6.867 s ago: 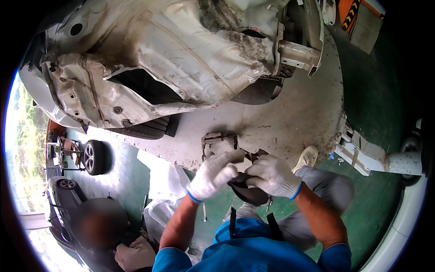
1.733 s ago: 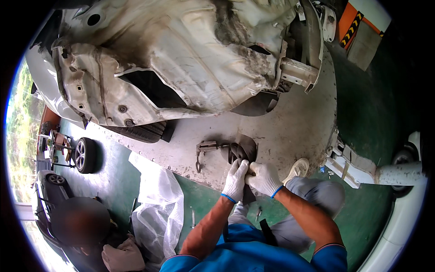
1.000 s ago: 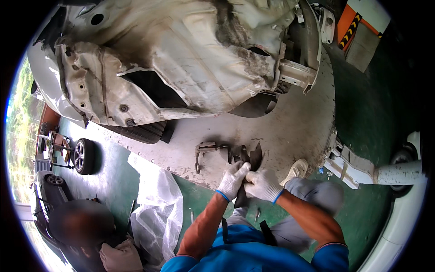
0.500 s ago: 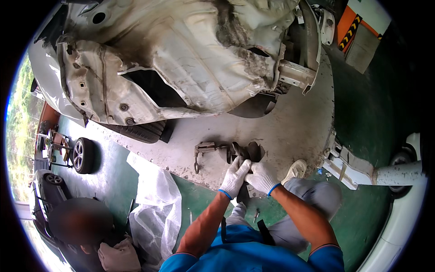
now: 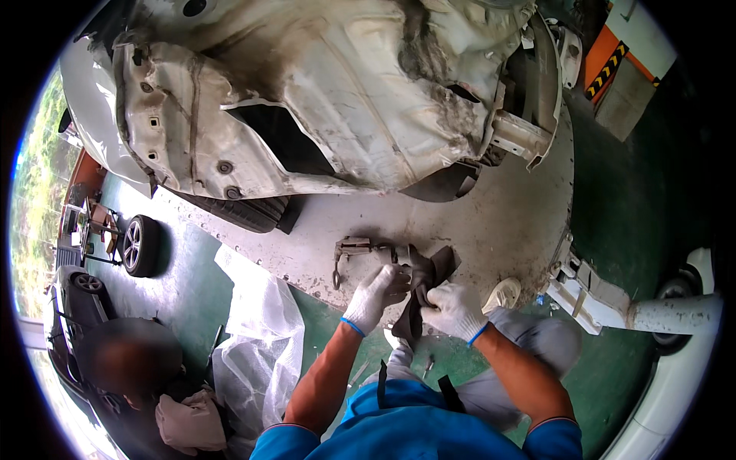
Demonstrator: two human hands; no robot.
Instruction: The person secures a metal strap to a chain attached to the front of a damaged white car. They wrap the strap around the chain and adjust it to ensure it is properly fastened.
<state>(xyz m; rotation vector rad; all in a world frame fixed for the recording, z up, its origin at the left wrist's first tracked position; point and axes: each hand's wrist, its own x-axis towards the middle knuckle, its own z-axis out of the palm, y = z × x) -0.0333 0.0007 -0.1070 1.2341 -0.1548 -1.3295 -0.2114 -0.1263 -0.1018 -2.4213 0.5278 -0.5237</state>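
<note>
Judged pliable, best held mid-length, the dark strip (image 5: 411, 322) was gripped by the right hand (image 5: 455, 310), the left hand (image 5: 376, 297) unclenched.

Both bare forearms slant inward from the lower edge, the left forearm (image 5: 330, 372) and right forearm (image 5: 521, 374) converging. The white-gloved left hand (image 5: 376, 297) is loosely bent, fingers toward the right; its fingertips are hard to make out. The right hand (image 5: 455, 311) is curled tight, apart from the left.

Daylight glare left, floor (image 5: 182, 228) shining, right side dim, black fisheye rim, co-worker's head (image 5: 126, 359) blurred
</note>
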